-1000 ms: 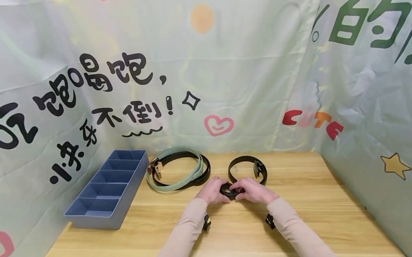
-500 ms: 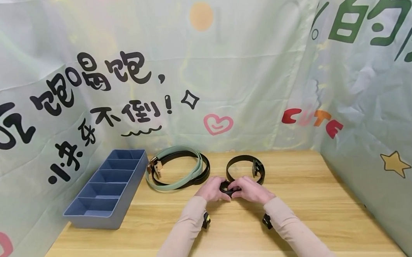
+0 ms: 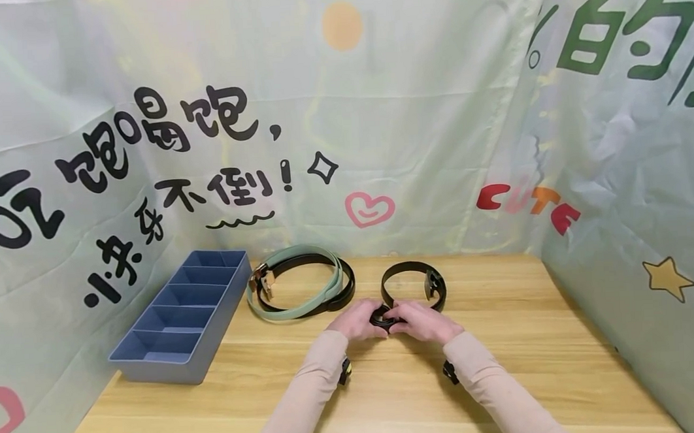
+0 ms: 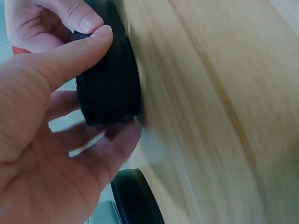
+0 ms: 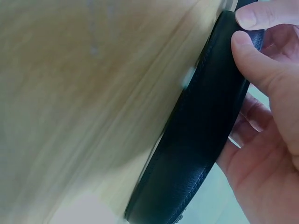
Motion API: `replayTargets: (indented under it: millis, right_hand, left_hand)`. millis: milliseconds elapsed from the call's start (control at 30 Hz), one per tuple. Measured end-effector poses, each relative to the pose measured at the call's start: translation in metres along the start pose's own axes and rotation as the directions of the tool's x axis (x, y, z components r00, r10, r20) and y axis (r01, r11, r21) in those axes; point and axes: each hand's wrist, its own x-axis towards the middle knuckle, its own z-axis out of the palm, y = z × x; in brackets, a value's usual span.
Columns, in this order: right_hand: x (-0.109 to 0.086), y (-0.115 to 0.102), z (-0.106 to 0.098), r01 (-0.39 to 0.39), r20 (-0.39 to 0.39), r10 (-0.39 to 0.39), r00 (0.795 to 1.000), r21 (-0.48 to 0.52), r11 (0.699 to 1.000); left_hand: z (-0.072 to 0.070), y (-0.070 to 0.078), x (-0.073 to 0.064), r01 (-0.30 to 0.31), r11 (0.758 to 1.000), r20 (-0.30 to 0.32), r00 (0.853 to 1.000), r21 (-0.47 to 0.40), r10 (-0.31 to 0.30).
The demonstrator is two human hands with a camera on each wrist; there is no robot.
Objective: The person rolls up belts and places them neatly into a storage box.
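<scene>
Both hands hold a small coil of black leather belt (image 3: 379,319) at the table's middle. My left hand (image 3: 355,321) grips its left side; in the left wrist view the thumb lies on the outer face of the coiled belt (image 4: 110,84), fingers around the far side. My right hand (image 3: 424,321) pinches the right side, its thumb on the black strap (image 5: 201,107) in the right wrist view. That strap runs on past the hand. Just behind stands a black belt loop (image 3: 411,265) with a buckle (image 3: 433,284); whether it joins the coil is hidden by the right hand.
A mint green belt (image 3: 301,250) and another black belt (image 3: 345,295) lie looped together behind the left hand. At the left stands a blue divided tray (image 3: 163,373) with several compartments. Printed cloth (image 3: 437,140) walls the table (image 3: 536,350) at the back and sides.
The hands and the coil have moved slightly left, and the black loop behind has shifted a little left too. The grip on the coil looks much the same.
</scene>
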Motion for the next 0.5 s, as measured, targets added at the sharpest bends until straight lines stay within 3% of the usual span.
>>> replayTargets:
  millis: [233,500]
  right_hand:
    - [-0.0011,-0.0018,-0.0002,0.018,-0.020,-0.018,1.000,-0.008,1.000]
    - [-0.0017,0.0027,-0.0016,-0.019,-0.011,0.019,1.000,0.014,1.000]
  left_hand:
    - [0.0029,0.0014,-0.0005,0.046,0.998,-0.072,0.996,0.033,-0.044]
    - [0.0006,-0.0013,0.0008,-0.036,0.999,-0.008,0.999,0.011,0.037]
